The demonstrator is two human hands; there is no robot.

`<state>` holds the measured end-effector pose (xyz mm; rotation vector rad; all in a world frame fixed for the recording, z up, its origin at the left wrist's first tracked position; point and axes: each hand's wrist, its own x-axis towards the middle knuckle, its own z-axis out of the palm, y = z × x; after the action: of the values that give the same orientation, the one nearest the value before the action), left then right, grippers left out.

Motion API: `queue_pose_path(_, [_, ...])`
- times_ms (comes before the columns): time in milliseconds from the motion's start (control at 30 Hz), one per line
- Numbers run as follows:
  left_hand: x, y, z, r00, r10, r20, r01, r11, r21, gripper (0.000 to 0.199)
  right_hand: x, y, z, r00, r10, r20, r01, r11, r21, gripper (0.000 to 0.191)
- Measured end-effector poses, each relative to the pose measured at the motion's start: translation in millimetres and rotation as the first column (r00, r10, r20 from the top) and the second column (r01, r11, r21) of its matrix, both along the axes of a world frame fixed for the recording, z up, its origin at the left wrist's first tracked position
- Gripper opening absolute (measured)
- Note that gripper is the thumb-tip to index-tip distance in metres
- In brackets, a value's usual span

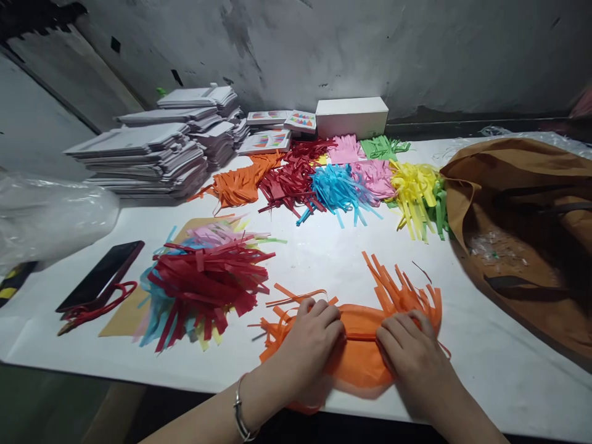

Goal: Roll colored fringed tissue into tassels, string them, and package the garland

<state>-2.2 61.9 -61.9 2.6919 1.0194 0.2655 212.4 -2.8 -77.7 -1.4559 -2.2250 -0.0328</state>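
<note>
Orange tissue paper with fringed ends [363,364] lies at the table's front edge. A narrow fold runs across its middle between my hands. My left hand [314,339] has its fingers curled on the fold's left part, and my right hand [409,345] grips the right part the same way. Cut orange strips stick out beyond both hands. To the left lies a pile of fringed paper [210,277], dark red on top with blue, pink and yellow below, on a tan sheet [121,314].
Behind are fringed bundles in orange [238,185], red, blue [335,185], pink and yellow [416,191]. Stacked white flat packs [143,154] and a white box [351,117] stand at the back. A phone [102,277] lies left, a brown bag [481,172] right.
</note>
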Motion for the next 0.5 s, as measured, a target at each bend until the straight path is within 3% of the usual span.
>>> queue_pose_path(133, [13, -3, 13.7, 0.989, 0.107, -0.106, -0.116, 0.990, -0.080, 0.012, 0, 0, 4.2, 0.995, -0.094, -0.012, 0.093, 0.993, -0.076, 0.025])
queue_pose_path(300, [24, 1, 22.9, 0.958, 0.136, -0.252, -0.148, 0.989, -0.030, 0.011, -7, 5, 4.4, 0.964, -0.224, 0.140, 0.240, 0.964, -0.114, 0.017])
queue_pose_path(400, [19, 0, 18.6, 0.968, -0.028, -0.250, 0.049, 0.996, 0.076, 0.004, -6, 7, 2.9, 0.960, -0.223, 0.168, 0.245, 0.961, -0.125, 0.015])
queue_pose_path(500, [15, -4, 12.2, 0.952, -0.193, -0.236, 0.242, 0.949, 0.201, 0.006, -5, 10, 4.3, 0.966, -0.217, 0.137, 0.236, 0.962, -0.140, 0.014])
